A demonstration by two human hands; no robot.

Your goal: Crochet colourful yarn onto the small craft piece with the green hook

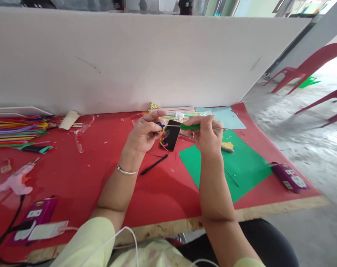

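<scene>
Where the green rod points to nine o'clock, its thin tip reaches a small dark piece.
Curled fingers of the right hand grip the rod; the left hand, nearly closed, pinches the piece. Beyond, a phone lies at the rod's eight o'clock, a green sheet at five.

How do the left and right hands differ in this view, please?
The left hand pinches a small dark piece with coloured strands, while the right hand grips a green handle. A bracelet circles the left wrist, whereas the right hand has none visible at its wrist. Both hands are bare and close together over the red table.
</scene>
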